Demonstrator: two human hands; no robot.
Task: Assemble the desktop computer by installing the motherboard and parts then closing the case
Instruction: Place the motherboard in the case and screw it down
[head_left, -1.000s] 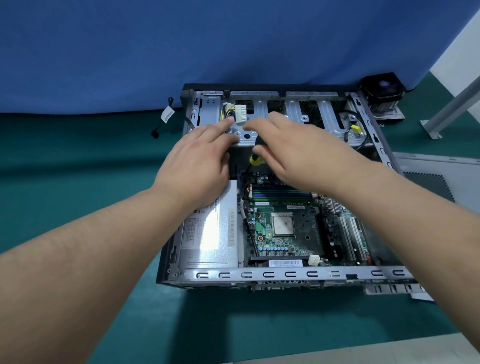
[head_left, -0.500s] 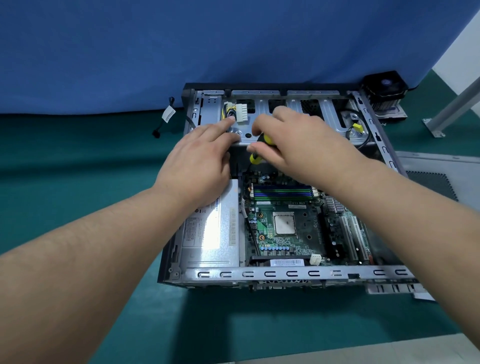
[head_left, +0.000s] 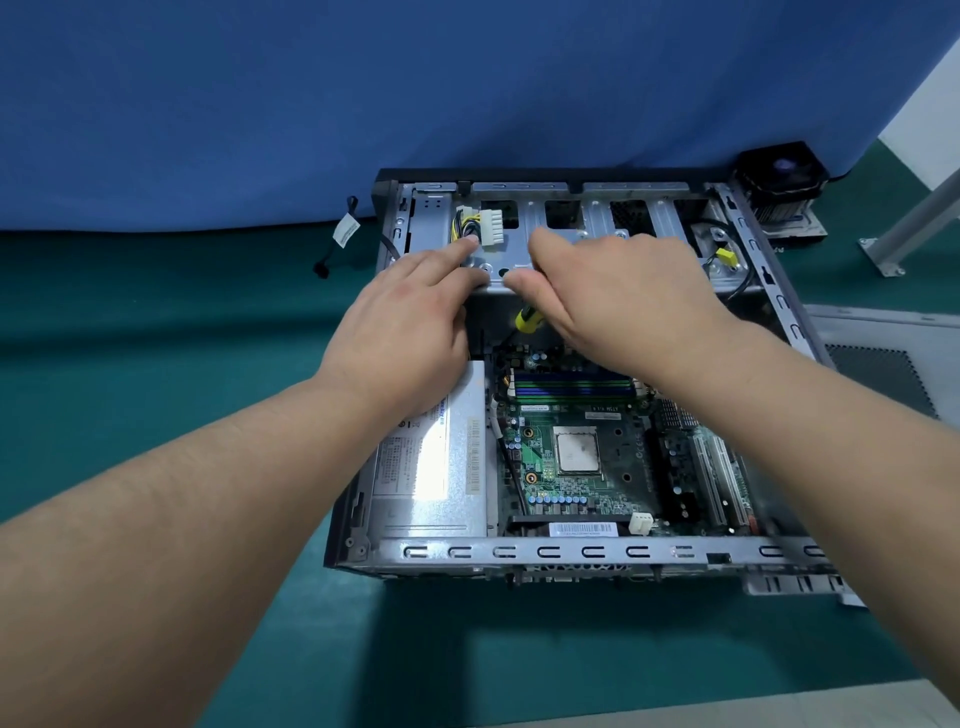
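**Head view: board is in, lots still to do**

Head view shows your 2 hands over the far part of the open case (head_left: 571, 552), which lies flat on the green mat (head_left: 156, 312).

Your left hand (head_left: 410, 322) rests on the metal drive shelf (head_left: 571, 228). Its first finger is straight and points at the white power plug (head_left: 491, 227), just beside it. The other fingers lie loose and hold nothing.

Your right hand (head_left: 618, 301) has its fingers curled round a screwdriver (head_left: 527, 318). Only the yellow and black handle end peeks out under the hand. You cannot see the tip, so it is hard to tell which screw it is on.

What looks done: the green motherboard (head_left: 576, 457) sits in the bottom of the case. The chip (head_left: 575, 449) is in its square spot. The memory sticks (head_left: 571, 387) stand in their slots. The silver power box (head_left: 441, 457) is in on the left side.

What looks left: the fan cooler (head_left: 779, 182) sits outside the case, at the back right, so the chip has no cooler yet. The white power plug is loose on the shelf and not plugged into the board. The side panel (head_left: 883, 364) lies on the mat to the right, so the case is not closed.

I think you are about halfway.
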